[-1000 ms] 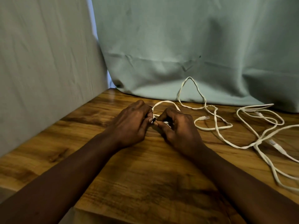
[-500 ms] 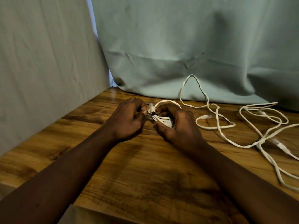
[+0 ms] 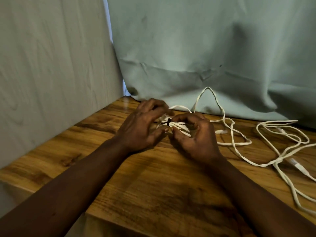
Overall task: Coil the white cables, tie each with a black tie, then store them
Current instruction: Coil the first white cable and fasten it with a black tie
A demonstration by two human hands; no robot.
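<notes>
While held close together just above the wooden table (image 3: 153, 194): left hand (image 3: 142, 129) and right hand (image 3: 196, 139), fingertips almost meeting. Between them, coiled white cable (image 3: 179, 127), gathered into a short hank, cinched near its left end by black tie (image 3: 168, 123). Right hand: curled round the hank, thumb below, forefinger on top beside the tie. Left hand: fingers spread and blurred, thumb reaching toward the hank; dark tail of the tie running under those fingers; cannot tell whether pinched or only touched. Just right of the right hand, loose white loops (image 3: 236, 134) lying on the table, one loop propped against teal curtain (image 3: 188, 48) beyond the hands. Farther right, tangled white cables (image 3: 280, 132), connector ends showing. Left of the left hand, grey cloth (image 3: 51, 65), hanging.
</notes>
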